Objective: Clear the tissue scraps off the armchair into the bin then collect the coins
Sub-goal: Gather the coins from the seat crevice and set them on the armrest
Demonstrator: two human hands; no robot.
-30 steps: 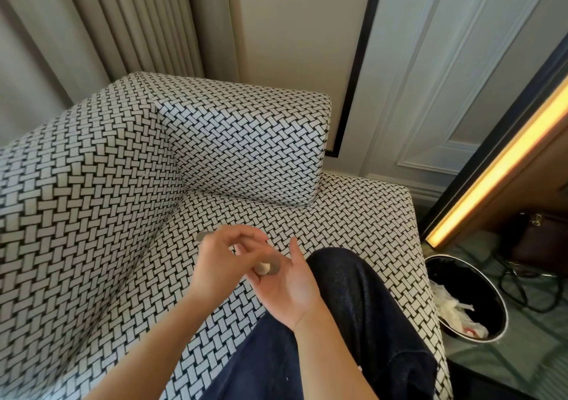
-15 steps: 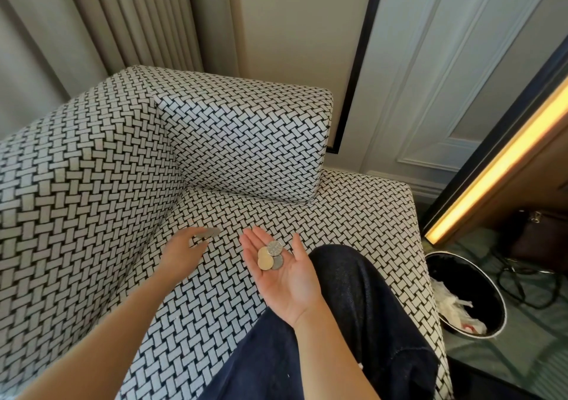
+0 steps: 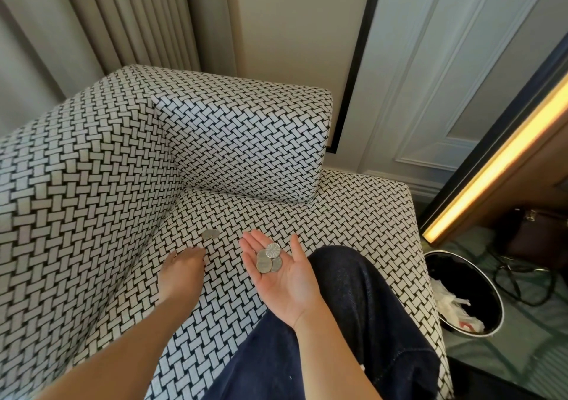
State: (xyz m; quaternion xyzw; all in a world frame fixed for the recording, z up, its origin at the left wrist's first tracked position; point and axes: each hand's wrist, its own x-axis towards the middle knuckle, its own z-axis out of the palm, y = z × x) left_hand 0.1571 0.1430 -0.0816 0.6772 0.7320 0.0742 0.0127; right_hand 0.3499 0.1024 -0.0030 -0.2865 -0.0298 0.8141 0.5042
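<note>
The black-and-white woven armchair (image 3: 353, 202) fills the view. My right hand (image 3: 285, 279) lies palm up over the seat with three silver coins (image 3: 269, 258) resting near the base of its fingers. One more silver coin (image 3: 210, 234) lies on the seat close to the back corner. My left hand (image 3: 181, 272) rests back up on the seat just below and left of that coin, its fingertips a short gap from it and nothing seen in it. White tissue scraps (image 3: 451, 302) lie inside the black bin (image 3: 488, 329) on the floor to the right of the chair.
My leg in dark jeans (image 3: 353, 322) lies across the seat's front right. A dark bag (image 3: 534, 236) and black cables (image 3: 522, 279) sit on the floor behind the bin, under a glowing light strip (image 3: 491, 165). Curtains and a panelled wall stand behind the chair.
My left hand left my right palm and moved left down to the seat beside the loose coin. My right palm now lies uncovered, showing the coins.
</note>
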